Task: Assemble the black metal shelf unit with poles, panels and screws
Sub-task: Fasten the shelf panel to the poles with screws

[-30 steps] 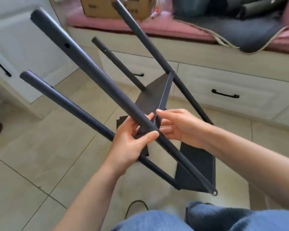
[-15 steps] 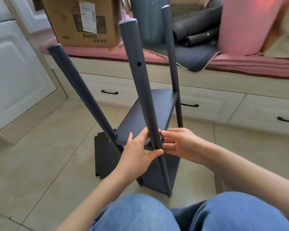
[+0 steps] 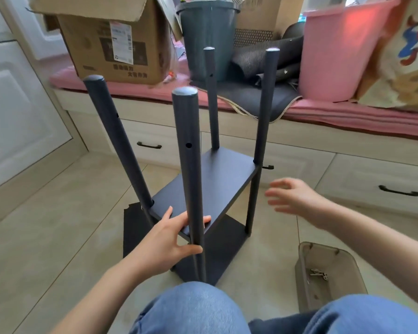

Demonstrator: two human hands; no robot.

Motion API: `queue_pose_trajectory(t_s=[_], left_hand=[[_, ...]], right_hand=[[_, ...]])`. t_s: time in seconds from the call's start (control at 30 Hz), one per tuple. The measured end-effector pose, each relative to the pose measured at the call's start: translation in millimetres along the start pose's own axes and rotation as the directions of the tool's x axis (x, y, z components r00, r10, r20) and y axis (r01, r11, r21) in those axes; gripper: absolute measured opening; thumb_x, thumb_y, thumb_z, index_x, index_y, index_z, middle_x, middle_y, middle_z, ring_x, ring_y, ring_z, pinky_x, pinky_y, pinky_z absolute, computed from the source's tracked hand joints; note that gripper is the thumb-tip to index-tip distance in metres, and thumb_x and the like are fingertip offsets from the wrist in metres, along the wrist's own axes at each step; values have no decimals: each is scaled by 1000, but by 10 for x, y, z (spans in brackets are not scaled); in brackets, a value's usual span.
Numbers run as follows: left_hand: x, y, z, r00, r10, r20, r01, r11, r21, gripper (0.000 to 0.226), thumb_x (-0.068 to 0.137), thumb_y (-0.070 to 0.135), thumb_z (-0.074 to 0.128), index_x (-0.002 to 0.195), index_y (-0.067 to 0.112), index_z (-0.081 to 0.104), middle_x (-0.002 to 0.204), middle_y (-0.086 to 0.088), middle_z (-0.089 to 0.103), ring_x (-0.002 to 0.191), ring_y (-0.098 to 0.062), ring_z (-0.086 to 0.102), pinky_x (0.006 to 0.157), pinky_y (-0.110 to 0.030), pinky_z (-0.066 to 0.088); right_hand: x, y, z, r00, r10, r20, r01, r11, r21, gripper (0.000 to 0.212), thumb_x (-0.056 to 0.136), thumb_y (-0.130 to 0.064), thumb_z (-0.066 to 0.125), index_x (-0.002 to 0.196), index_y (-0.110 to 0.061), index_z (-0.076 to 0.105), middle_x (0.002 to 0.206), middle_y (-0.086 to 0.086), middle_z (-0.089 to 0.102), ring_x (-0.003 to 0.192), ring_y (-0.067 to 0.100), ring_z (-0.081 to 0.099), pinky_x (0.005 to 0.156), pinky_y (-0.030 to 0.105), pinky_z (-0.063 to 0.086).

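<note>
The black shelf unit stands upright on the tiled floor, several poles rising from two fitted panels. The upper panel [image 3: 210,186] sits a short way above the bottom panel [image 3: 225,249]. My left hand [image 3: 169,239] holds the near corner, fingers over the upper panel's edge and thumb against the near pole [image 3: 190,165]. My right hand [image 3: 292,196] hovers to the right of the unit, fingers spread, touching nothing. Another black panel [image 3: 133,227] lies flat on the floor behind my left hand. Screws [image 3: 319,274] lie in a small clear tray [image 3: 331,259] at my right.
A window seat with a pink cushion [image 3: 348,114] and drawers runs behind. On it stand a cardboard box [image 3: 111,37], a dark bin [image 3: 208,27] and a pink bin [image 3: 338,49]. My knees in blue jeans [image 3: 191,309] fill the bottom edge.
The unit has been swung from tilted toward me to standing upright on the floor. My right hand has let go of the panel corner and moved out to the right.
</note>
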State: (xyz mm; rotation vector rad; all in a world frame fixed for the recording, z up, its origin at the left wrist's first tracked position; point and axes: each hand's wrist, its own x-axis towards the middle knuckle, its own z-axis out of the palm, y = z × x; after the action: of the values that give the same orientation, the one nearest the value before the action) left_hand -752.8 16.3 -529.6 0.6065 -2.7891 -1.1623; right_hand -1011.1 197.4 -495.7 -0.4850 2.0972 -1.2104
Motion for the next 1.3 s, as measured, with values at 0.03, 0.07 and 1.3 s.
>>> queue_pose_trajectory(t_s=[0.03,0.07,1.3], left_hand=[[-17,-22,-12,1000,13,15,-13,1000,-1,60,86,26,79,130,57,51,134,46,38,156,-17,9,123,-51,22],[-39,-42,-19,999,27,30,-27,1000,-6,58,86,25,79,124,59,51,139,41,44,156,-16,9,123,-50,22],[331,250,-326,812,-24,-583,-165,949,-269,44,90,5,73,104,44,57,103,11,73,102,2,68,85,-15,53]], right_hand=[[59,-92,-74,998,-39,-54,37,998,-43,45,97,-20,61,139,-10,47,124,10,62,106,23,65,86,34,55],[116,-191,-136,992,-75,-97,69,996,-65,49,98,-22,61,142,-11,43,127,10,59,108,24,63,89,38,55],[-407,-121,-536,936,-226,-271,247,968,46,14,97,-29,61,99,-40,51,100,5,69,93,17,66,68,33,53]])
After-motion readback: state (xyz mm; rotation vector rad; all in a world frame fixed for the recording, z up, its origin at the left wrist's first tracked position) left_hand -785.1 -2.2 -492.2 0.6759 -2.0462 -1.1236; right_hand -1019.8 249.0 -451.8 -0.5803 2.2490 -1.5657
